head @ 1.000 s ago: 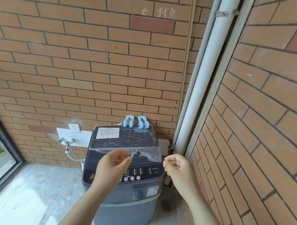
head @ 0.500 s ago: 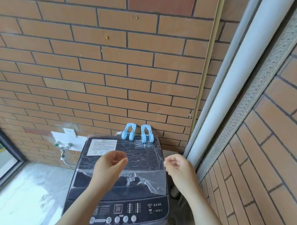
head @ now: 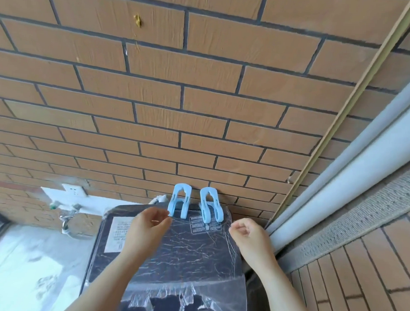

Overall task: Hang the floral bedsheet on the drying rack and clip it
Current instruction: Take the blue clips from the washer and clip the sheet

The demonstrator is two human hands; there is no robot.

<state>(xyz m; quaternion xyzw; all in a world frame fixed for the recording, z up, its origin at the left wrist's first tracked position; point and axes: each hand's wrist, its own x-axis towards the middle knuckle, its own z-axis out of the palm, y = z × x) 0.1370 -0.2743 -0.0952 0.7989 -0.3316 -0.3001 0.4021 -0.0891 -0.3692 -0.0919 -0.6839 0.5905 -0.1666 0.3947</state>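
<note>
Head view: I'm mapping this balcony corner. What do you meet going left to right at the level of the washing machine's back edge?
In order: wall socket → left hand → left blue clip → right blue clip → right hand → white pipe.

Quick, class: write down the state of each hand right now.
Left hand: open, holding nothing.
Right hand: closed, fingers curled, holding nothing.

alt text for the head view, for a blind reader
An empty left hand and empty right hand reach toward two light-blue clips on a film-covered washing machine against a brick wall. The left hand is almost at the left clip, the right clip beside it.
</note>
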